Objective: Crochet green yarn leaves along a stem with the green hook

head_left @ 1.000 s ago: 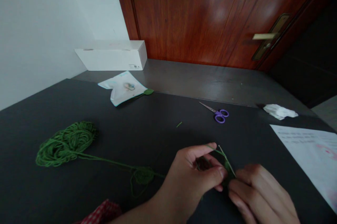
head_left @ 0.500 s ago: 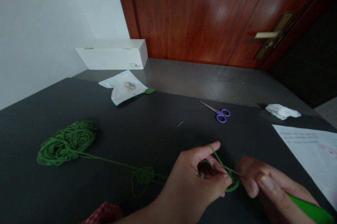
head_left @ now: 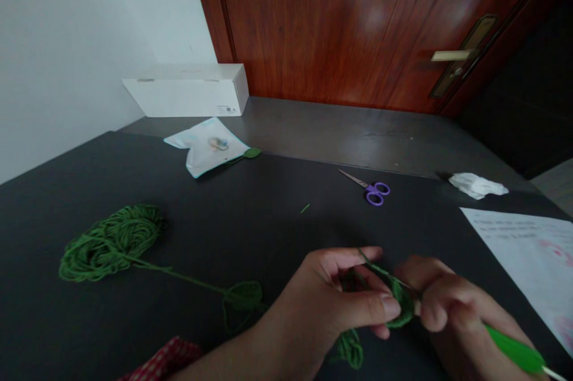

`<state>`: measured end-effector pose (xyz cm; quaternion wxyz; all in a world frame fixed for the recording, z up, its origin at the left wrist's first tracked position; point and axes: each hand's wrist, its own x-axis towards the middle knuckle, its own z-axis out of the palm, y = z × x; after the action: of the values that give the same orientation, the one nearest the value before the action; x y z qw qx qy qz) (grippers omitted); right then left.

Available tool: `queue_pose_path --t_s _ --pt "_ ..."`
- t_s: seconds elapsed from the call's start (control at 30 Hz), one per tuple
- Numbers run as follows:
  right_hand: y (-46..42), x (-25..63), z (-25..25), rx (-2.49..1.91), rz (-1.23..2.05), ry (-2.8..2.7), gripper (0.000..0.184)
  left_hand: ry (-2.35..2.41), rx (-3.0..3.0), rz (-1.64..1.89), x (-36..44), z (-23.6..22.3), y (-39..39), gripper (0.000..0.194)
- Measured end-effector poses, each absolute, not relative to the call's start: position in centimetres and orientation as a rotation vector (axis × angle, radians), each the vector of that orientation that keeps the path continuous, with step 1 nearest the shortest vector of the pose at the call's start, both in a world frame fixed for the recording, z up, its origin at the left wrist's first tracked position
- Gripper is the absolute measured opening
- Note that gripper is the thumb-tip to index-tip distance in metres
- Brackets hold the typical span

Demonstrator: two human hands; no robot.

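Note:
My left hand (head_left: 331, 300) is closed, pinching a small green crochet piece (head_left: 400, 306) between thumb and fingers, with green yarn looped over the forefinger. My right hand (head_left: 452, 303) is closed round a crochet hook with a green handle (head_left: 513, 350), its thin metal tip at the piece. A strand of yarn runs left from the hands past a small green crocheted leaf (head_left: 244, 295) to a loose green yarn skein (head_left: 110, 242). More green crochet work (head_left: 350, 348) hangs below my left hand.
Purple-handled scissors (head_left: 370, 190) lie on the dark mat (head_left: 224, 214) beyond my hands. A white packet (head_left: 206, 146) and a white box (head_left: 188, 90) lie at the back left, crumpled tissue (head_left: 477, 184) and a printed sheet (head_left: 530, 252) at the right. A wooden door (head_left: 358, 22) stands behind.
My right hand has drawn back to the right, so the hook's green handle shows. The crochet piece has risen slightly between both hands. The leaf and skein stay put.

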<state>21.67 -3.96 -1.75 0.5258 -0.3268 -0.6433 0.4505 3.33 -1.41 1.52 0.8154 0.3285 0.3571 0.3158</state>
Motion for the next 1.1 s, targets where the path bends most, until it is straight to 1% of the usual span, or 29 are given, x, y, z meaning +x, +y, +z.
queue_pose_path --t_s 0.1,0.17,0.23,0.3,0.5,0.6,0.73,0.77,0.87,1.0,1.1 --pt "-3.6 21.1 -1.5 -0.793 1.524 -1.076 0.04 0.779 0.672 0.66 3.2 1.8 -1.3 0.052" --pt "-3.4 20.9 -1.1 -0.803 1.67 -0.916 0.045 0.784 0.656 0.628 3.1 2.0 -1.2 0.054" --pt "-3.1 20.9 -0.6 -0.812 1.742 -0.817 0.045 0.795 0.657 0.596 3.1 2.3 -1.2 0.051" --pt "-2.9 20.9 -0.1 -0.826 1.747 -0.809 0.045 0.811 0.698 0.568 3.1 2.5 -1.2 0.048" --pt "-2.1 21.4 0.2 -0.817 1.64 -1.07 0.045 0.834 0.761 0.524 3.0 2.5 -1.0 0.049" --pt "-2.0 21.8 0.0 -0.872 1.602 -1.151 0.048 0.821 0.759 0.501 3.0 2.4 -1.0 0.04" --pt "-2.1 22.5 0.2 -0.888 1.57 -1.255 0.048 0.762 0.766 0.449 2.9 1.8 -0.9 0.016" --pt "-2.2 22.7 0.3 -0.886 1.562 -1.284 0.049 0.745 0.769 0.439 2.9 1.7 -0.9 0.015" --pt "-2.2 23.2 0.7 -0.884 1.534 -1.362 0.051 0.707 0.731 0.437 2.8 1.3 -0.9 0.024" --pt "-2.3 23.6 1.2 -0.913 1.504 -1.437 0.051 0.704 0.702 0.43 2.9 1.3 -0.8 0.017" --pt "-2.4 23.9 1.6 -0.959 1.474 -1.504 0.05 0.707 0.71 0.423 3.0 1.3 -0.9 0.022"
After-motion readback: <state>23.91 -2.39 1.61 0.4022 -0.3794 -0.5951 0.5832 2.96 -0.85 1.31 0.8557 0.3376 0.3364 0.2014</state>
